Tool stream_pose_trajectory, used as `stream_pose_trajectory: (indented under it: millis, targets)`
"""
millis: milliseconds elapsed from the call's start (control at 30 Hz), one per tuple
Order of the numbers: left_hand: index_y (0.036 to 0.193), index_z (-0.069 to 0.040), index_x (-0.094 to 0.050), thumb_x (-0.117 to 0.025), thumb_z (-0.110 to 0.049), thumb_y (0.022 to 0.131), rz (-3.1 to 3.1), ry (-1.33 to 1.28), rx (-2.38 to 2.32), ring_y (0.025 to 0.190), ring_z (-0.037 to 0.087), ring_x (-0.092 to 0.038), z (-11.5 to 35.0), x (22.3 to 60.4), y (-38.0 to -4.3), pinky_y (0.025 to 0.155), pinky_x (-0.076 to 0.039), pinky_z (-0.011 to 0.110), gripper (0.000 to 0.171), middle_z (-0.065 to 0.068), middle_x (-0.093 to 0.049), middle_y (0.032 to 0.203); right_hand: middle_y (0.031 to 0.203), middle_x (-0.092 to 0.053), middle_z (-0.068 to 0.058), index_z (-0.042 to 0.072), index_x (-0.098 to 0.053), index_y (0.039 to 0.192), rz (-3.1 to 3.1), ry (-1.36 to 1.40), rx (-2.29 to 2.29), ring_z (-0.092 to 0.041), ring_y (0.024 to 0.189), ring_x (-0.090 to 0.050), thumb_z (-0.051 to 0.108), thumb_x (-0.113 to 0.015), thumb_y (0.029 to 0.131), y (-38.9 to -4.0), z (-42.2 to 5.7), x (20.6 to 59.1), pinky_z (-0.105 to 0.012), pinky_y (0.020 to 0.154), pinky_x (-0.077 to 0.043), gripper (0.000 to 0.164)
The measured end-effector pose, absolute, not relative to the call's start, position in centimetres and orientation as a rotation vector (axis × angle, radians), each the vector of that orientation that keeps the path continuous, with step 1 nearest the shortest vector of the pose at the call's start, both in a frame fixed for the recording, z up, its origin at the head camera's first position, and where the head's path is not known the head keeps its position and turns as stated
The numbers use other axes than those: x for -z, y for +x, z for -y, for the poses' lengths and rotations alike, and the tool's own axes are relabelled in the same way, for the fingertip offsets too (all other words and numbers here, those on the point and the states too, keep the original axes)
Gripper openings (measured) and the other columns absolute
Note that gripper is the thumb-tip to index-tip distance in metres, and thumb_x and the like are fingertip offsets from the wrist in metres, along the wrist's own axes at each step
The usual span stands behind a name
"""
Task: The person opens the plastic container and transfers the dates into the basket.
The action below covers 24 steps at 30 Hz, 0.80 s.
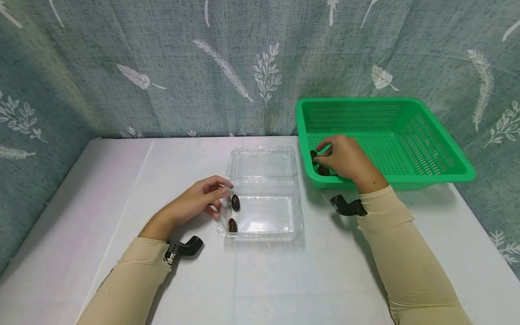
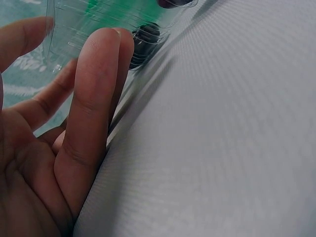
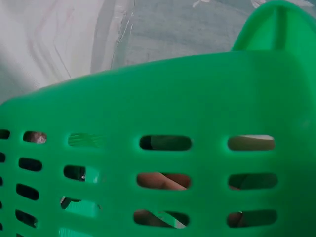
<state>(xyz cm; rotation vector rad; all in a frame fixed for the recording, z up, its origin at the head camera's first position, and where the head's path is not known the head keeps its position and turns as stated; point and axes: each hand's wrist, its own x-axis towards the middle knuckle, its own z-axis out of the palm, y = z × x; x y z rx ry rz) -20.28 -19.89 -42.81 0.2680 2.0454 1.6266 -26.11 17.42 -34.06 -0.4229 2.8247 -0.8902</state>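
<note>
A clear plastic clamshell box (image 1: pixel 268 212) lies with its lid (image 1: pixel 263 162) folded back. Two dark brown dates sit along its left side, an upper date (image 1: pixel 235 202) and a lower date (image 1: pixel 232 225). My left hand (image 1: pixel 201 198) is at the box's left edge, fingers loosely extended, fingertips right at the rim. Through the plastic in the left wrist view a date (image 2: pixel 145 42) shows beyond the thumb. My right hand (image 1: pixel 343 155) reaches into the green basket (image 1: pixel 422 178), thumb and forefinger at a date (image 1: pixel 313 154); I cannot tell whether they pinch it. Another date (image 1: pixel 323 170) lies below them.
The basket stands at the back right of the white-covered table (image 1: pixel 260 280), its slotted wall (image 3: pixel 163 108) hiding most of the right hand in the right wrist view. Behind the table hangs a grey-green leaf-patterned curtain (image 1: pixel 170 54). Both sleeved wrists carry black camera mounts.
</note>
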Motion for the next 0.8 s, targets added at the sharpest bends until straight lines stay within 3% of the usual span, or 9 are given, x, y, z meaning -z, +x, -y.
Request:
stream_pose_trajectory:
  millis: [367,567,800]
  targets:
    - [0.136,-0.001,-0.048,-0.053,-0.026,0.105,-2.056,0.285,-1.628,0.072,0.01,-0.061,19.92,42.82,-20.14,0.064,-0.062,0.033,0.04,0.008,-0.053,0.103,0.093,-0.074,-0.013,0.005,-0.066,0.123,-2.609,-0.348,0.981,-0.021,0.076,-0.07,0.021,-0.061,0.099,-26.62,-18.02,34.11,-0.034,0.071,-0.054,0.03]
    - [0.136,-0.002,-0.048,-0.053,-0.027,0.105,-2.063,0.272,-1.624,0.072,0.01,-0.06,19.91,42.85,-20.13,0.064,-0.061,0.032,0.04,0.007,-0.053,0.104,0.113,-0.069,-0.016,0.006,-0.065,0.13,-2.646,-0.359,0.953,-0.022,0.078,-0.068,0.022,-0.047,0.104,-26.57,-17.97,34.09,-0.029,0.068,-0.049,0.035]
    - [0.135,-0.005,-0.05,-0.052,-0.027,0.105,-2.07,0.258,-1.629,0.073,0.011,-0.059,19.67,42.83,-20.23,0.064,-0.062,0.033,0.037,0.007,-0.054,0.108,0.103,-0.07,-0.017,0.006,-0.065,0.127,-2.664,-0.363,0.977,-0.013,0.051,-0.034,0.006,-0.031,0.102,-26.61,-18.11,34.16,-0.029,0.052,-0.034,0.042]
